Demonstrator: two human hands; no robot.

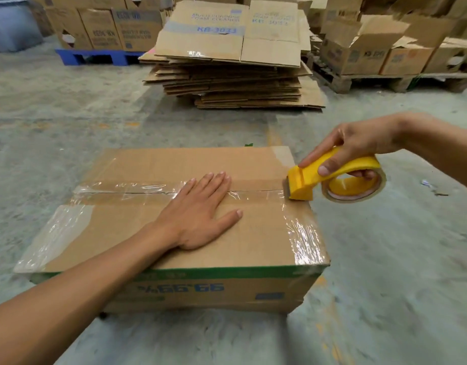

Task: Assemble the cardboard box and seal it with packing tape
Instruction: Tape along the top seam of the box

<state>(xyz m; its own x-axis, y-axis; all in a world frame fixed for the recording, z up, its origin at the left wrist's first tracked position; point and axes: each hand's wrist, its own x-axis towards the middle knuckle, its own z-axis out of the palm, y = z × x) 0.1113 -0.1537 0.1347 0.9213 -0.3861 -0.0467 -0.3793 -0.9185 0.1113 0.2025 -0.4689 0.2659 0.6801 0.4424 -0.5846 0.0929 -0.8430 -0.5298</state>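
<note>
A closed cardboard box [137,227] stands on the concrete floor in front of me, with its flaps folded down. Clear packing tape [127,192] runs along the centre seam, and more tape covers the left and right edges. My left hand [201,214] lies flat on the top, fingers spread, over the seam. My right hand [358,143] grips a yellow tape dispenser [311,177] with a roll of tape [356,188] in it. The dispenser's blade end touches the seam at the box's right edge.
A stack of flattened cardboard boxes [227,69] lies on the floor straight ahead. Assembled boxes sit on a blue pallet [95,55] at the back left and on a wooden pallet [385,81] at the back right. Bare concrete floor [398,259] surrounds my box.
</note>
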